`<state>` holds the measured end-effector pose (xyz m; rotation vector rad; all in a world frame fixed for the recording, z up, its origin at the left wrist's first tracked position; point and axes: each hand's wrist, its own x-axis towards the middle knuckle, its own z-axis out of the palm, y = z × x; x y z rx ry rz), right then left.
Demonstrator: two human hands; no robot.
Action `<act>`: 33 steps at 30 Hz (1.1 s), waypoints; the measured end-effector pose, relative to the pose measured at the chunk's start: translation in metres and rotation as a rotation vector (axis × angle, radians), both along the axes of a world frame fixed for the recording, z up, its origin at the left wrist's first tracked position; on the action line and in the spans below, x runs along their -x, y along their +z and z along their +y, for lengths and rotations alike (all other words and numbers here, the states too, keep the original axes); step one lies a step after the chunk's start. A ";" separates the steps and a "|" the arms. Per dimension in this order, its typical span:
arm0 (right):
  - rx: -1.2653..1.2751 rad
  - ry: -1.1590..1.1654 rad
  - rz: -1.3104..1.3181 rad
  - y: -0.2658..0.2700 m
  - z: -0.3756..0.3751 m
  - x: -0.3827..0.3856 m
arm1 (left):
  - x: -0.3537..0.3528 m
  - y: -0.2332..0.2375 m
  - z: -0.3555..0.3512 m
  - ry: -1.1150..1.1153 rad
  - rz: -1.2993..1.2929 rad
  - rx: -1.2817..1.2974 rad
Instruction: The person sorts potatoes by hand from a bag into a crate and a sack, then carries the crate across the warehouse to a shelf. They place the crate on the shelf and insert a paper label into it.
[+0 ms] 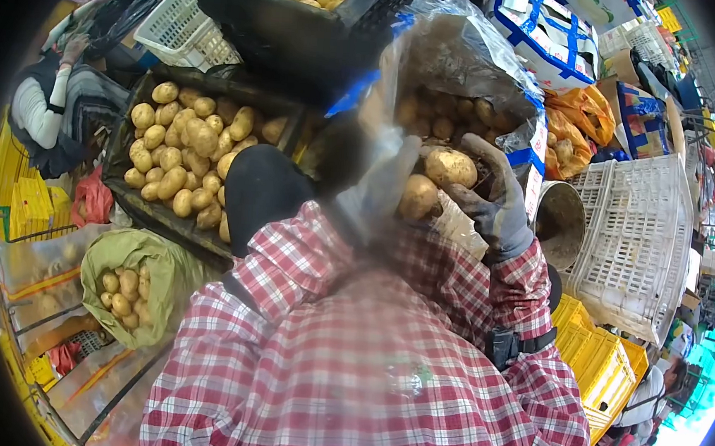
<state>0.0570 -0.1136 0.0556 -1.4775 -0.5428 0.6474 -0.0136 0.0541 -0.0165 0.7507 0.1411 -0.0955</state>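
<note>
My right hand (pixel 504 207), in a dirty grey glove, curls its fingers and thumb around the right side of a soil-marked potato (pixel 450 167). Just below and left of it is a second potato (pixel 419 197), close to my left hand (pixel 377 179). That left hand is gloved too, but a blurred patch hides most of its fingers. Behind both hands stands a box lined with clear plastic (pixel 448 51), with more potatoes (pixel 444 109) in its shaded inside. A crumpled pale wrapping (pixel 461 230) lies under my right hand.
Left of my knee is a black-lined crate of potatoes (pixel 188 149); below it, a green sack (pixel 161 251) holds more. A white plastic basket (pixel 630 234), a round metal container (pixel 558 225) and yellow crates (pixel 597 356) crowd the right. Another person (pixel 50 106) sits at far left.
</note>
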 end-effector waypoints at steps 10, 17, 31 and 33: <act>0.575 0.045 -1.167 -0.025 0.023 -0.029 | 0.036 0.078 0.044 0.211 -0.447 -0.435; 0.434 0.272 -1.026 -0.167 -0.053 -0.072 | 0.165 0.167 0.083 0.946 -0.565 0.097; 0.444 -0.021 -0.246 -0.202 -0.072 -0.119 | 0.318 0.207 0.117 1.385 -0.838 -0.241; 0.485 -0.028 -0.434 -0.128 -0.044 -0.071 | 0.261 0.177 0.108 1.163 -0.621 -0.199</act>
